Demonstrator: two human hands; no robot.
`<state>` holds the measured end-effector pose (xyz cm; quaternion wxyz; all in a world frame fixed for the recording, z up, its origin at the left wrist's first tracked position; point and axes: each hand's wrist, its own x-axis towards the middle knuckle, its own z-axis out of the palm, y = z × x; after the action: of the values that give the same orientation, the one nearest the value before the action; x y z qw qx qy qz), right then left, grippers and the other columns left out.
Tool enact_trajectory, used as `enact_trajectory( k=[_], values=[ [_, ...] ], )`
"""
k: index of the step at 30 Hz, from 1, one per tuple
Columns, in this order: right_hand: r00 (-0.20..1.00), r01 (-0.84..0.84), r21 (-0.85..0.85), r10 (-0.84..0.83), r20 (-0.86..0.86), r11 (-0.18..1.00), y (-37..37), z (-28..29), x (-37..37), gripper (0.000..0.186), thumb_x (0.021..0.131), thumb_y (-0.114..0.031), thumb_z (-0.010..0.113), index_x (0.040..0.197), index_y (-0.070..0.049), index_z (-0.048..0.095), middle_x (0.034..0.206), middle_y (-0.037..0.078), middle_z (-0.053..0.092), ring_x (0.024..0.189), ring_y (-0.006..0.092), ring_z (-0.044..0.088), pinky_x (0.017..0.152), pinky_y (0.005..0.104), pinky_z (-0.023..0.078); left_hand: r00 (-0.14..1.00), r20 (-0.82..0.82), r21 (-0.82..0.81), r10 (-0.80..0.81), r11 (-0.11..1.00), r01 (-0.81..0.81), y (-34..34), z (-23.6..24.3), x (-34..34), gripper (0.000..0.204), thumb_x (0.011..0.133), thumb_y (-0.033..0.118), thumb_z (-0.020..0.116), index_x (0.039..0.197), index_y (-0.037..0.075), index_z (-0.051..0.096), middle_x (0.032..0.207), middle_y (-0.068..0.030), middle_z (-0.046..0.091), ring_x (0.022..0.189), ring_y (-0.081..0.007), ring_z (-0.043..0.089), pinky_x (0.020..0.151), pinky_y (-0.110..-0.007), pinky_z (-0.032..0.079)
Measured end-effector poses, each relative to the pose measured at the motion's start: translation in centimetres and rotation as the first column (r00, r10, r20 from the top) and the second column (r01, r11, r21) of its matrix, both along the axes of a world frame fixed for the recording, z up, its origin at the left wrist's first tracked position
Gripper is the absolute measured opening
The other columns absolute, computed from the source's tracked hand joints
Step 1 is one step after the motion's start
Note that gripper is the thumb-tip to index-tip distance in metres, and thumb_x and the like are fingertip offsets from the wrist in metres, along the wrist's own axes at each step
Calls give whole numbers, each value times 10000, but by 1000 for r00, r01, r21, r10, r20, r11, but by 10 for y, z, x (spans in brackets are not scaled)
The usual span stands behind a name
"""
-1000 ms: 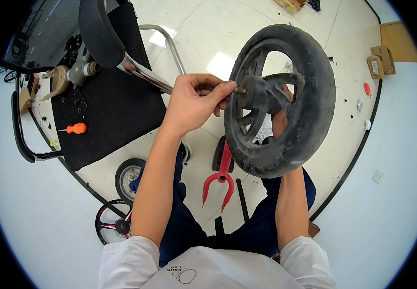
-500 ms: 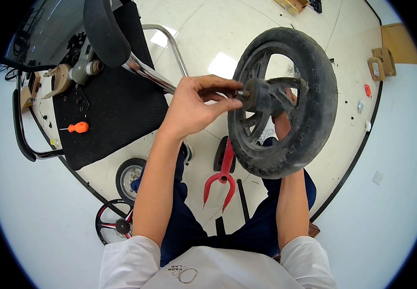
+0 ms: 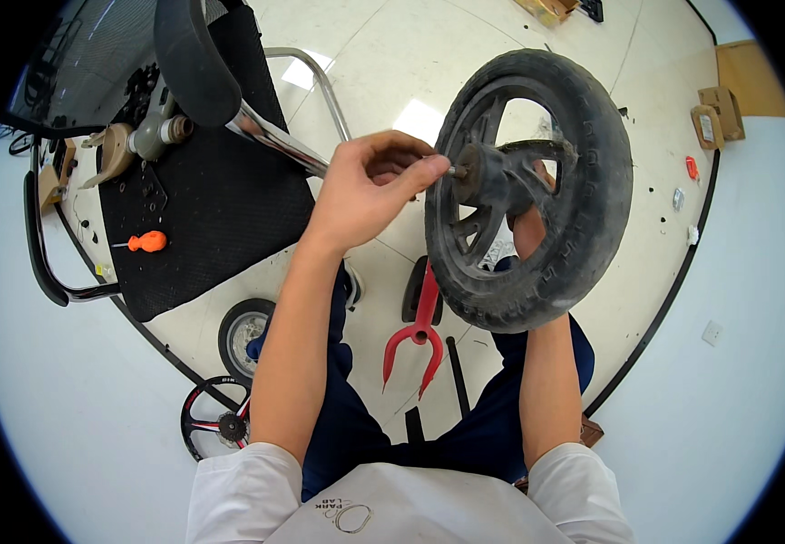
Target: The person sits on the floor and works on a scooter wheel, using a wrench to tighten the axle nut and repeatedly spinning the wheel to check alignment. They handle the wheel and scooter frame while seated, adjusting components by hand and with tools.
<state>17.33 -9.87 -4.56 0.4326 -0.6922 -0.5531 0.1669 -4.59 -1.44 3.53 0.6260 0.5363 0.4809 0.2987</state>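
Observation:
A dirty black wheel [image 3: 612,195] with a treaded tyre and thick spokes is held up, tilted, in front of me. From its hub [image 3: 492,177] a short threaded metal axle [image 3: 458,170] sticks out to the left. My left hand [image 3: 360,186] pinches the axle's tip between thumb and forefinger, its other fingers curled. My right hand [image 3: 528,234] grips the wheel from its far right side; parts of its fingers show between the spokes, and the rest is hidden behind the wheel. Below it on the floor lies a red fork [image 3: 424,334].
At left stands a chair [image 3: 220,218] with an orange-handled screwdriver [image 3: 147,241], loose small parts and a beige-grey device [image 3: 152,136] on its black seat. A small wheel [image 3: 245,334] and a spoked wheel with a sprocket [image 3: 215,422] rest beside my left leg. Boxes [image 3: 723,113] stand far right.
My left finger and thumb have shifted slightly left and up at the axle's tip, exposing more of it. The wheel has moved slightly left and up.

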Motion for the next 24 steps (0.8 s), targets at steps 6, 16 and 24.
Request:
enact_trajectory(
  k=[6,16,24],
  values=[
    [1000,-7,-2,7,-6,1000,1,-1,0,297,874,-15,625,1170,-3,600,1073,121,650,993,261,601,914,331,443,1000,17,252,3,968,-7,-4,-4,5,196,841,126,731,989,0,707,872,-66,676,761,-96,616,672,-238,500],
    [1000,-4,-1,4,-7,1000,0,-1,1,298,879,-14,617,1176,-8,595,1084,127,647,1003,272,596,922,339,438,1000,-7,242,0,970,2,-5,-4,3,181,822,106,754,950,-7,692,830,-54,668,769,-84,608,679,-221,487],
    [1000,-3,-4,3,-10,1000,3,-3,1,299,882,-13,610,1180,-12,592,1092,132,644,1011,280,592,928,345,434,998,-67,-28,8,1000,-10,-4,-7,4,173,855,136,728,928,-13,682,720,-24,624,685,-85,580,654,-236,481]
  ],
)
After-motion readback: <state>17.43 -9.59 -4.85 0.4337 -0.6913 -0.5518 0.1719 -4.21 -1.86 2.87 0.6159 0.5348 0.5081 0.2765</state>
